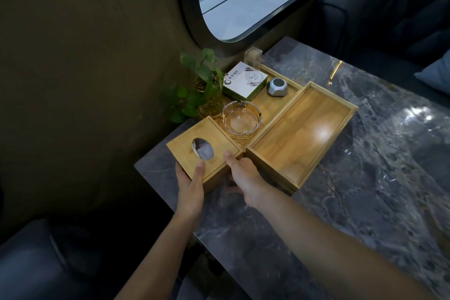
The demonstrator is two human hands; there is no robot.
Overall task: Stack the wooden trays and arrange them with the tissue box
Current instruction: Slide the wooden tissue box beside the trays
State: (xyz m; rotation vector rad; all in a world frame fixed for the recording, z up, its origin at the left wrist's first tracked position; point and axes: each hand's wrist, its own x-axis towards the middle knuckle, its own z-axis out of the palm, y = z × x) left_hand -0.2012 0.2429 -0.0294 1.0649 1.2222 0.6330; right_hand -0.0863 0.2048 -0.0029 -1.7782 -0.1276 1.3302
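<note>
A wooden tissue box [192, 137] with an oval hole in its top sits at the near left corner of the marble table. My left hand [191, 184] grips its near left side, thumb on the top. My right hand [243, 175] holds its near right corner, thumb on the top edge. Right beside the box stands a stack of wooden trays [299, 134], the top one empty. Behind them lies a flatter wooden tray [270, 102] carrying small items.
On the flat tray stand a glass ashtray [241, 118], a green and white carton [244, 81] and a small grey device [278, 86]. A potted plant [202, 83] and a clear holder [253, 56] stand by the wall. The grey marble table [365, 178] extends right.
</note>
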